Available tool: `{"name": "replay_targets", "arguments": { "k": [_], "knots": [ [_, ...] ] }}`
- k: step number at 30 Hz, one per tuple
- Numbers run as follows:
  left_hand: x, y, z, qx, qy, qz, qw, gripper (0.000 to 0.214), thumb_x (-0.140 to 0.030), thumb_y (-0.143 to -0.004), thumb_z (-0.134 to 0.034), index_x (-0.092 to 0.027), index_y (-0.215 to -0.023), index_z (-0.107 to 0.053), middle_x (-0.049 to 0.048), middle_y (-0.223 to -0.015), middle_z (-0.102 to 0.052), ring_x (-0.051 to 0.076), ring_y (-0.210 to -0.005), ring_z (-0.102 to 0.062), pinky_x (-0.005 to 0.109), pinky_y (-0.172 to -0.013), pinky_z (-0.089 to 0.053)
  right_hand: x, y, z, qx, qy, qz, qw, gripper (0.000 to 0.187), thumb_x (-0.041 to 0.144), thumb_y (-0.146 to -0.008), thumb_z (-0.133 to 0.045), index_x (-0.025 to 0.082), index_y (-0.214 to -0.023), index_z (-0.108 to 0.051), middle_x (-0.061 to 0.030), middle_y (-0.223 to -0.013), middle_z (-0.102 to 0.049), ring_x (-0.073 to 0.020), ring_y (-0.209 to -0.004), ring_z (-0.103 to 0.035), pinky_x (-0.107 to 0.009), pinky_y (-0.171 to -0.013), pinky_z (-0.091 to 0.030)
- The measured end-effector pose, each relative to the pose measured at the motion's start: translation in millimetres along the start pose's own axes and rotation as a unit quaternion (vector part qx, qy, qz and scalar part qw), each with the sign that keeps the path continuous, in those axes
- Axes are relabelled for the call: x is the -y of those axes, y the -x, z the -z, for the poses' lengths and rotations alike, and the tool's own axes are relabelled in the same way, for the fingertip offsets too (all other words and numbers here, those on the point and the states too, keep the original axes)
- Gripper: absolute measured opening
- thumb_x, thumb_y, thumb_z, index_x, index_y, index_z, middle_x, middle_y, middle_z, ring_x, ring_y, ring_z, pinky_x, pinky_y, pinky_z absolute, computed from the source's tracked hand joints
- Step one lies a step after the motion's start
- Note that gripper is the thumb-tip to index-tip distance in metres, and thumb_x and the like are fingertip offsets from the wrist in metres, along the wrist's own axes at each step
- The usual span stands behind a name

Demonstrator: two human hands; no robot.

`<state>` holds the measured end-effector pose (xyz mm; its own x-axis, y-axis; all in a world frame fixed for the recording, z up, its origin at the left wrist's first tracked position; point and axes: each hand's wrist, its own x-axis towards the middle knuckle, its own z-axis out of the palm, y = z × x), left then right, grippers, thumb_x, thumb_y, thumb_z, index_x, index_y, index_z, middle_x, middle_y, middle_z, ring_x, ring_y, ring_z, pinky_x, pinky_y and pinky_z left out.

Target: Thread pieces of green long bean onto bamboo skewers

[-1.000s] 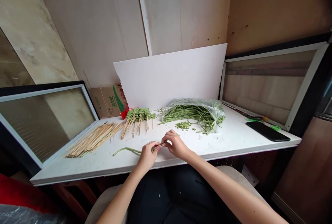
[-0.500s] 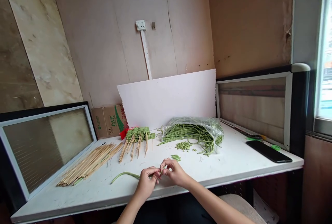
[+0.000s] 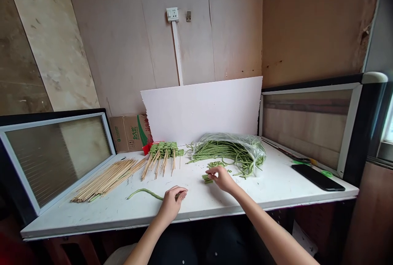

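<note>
My left hand (image 3: 172, 204) is closed around one end of a long green bean (image 3: 144, 191), whose other end curves away to the left over the white table. Reaching forward over the table is my right hand (image 3: 221, 179), thumb and fingers drawn together. Its fingertips are right at a small row of short bean pieces (image 3: 207, 180) and cover part of it. What those fingers pinch, if anything, is hidden. Just behind that hand lies a small heap of bean ends (image 3: 215, 164).
A clear plastic bag of long beans (image 3: 227, 150) lies at the back. Left of it are bean pieces threaded on skewers (image 3: 162, 150). Bare bamboo skewers (image 3: 107, 180) lie at left, near a cardboard box (image 3: 129, 134). A black phone (image 3: 317, 177) rests at right.
My right hand has parted from the left and moved forward and right to the short bean pieces. My left hand keeps the long bean near the front edge. The view has shifted slightly.
</note>
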<state>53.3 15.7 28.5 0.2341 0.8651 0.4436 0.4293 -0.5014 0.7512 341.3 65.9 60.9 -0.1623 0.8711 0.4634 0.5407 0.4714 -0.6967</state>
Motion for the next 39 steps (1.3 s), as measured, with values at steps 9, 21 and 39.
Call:
{"name": "replay_targets", "arguments": {
  "k": [9,21,39],
  "knots": [
    [18.8,-4.5,-3.2,-0.005,0.101,0.070,0.992,0.061,-0.068,-0.088,-0.067,-0.011,-0.102,-0.079,0.0094,-0.081,-0.073,0.015,-0.060,-0.060,0.031,-0.062,-0.052,-4.4,7.2,7.7,0.042,0.105,0.034,0.993,0.012,0.021,-0.086,-0.073,0.024,-0.078,-0.082,-0.0095,-0.088,-0.079,-0.0339,-0.099,-0.066,-0.049,-0.094,-0.051],
    [23.7,-3.9,2.6,-0.007,0.061,0.002,0.998,0.038,-0.045,-0.095,-0.062,-0.016,-0.116,-0.076,0.0095,-0.097,-0.073,0.018,-0.074,-0.069,0.035,-0.075,-0.060,13.8,13.9,-18.2,-0.002,0.109,0.083,0.991,0.014,0.032,-0.095,-0.074,0.021,-0.097,-0.082,-0.0095,-0.091,-0.075,-0.0290,-0.094,-0.063,-0.042,-0.089,-0.048],
    [6.2,-1.4,-6.5,0.018,0.053,0.030,0.998,0.023,-0.034,-0.088,-0.074,-0.018,-0.104,-0.077,0.0087,-0.095,-0.078,0.021,-0.081,-0.073,0.034,-0.077,-0.060,37.4,24.1,-52.6,0.043,-0.009,0.173,0.984,0.007,0.022,-0.094,-0.076,0.025,-0.096,-0.082,-0.0062,-0.087,-0.076,-0.0245,-0.091,-0.062,-0.035,-0.084,-0.047]
  ]
}}
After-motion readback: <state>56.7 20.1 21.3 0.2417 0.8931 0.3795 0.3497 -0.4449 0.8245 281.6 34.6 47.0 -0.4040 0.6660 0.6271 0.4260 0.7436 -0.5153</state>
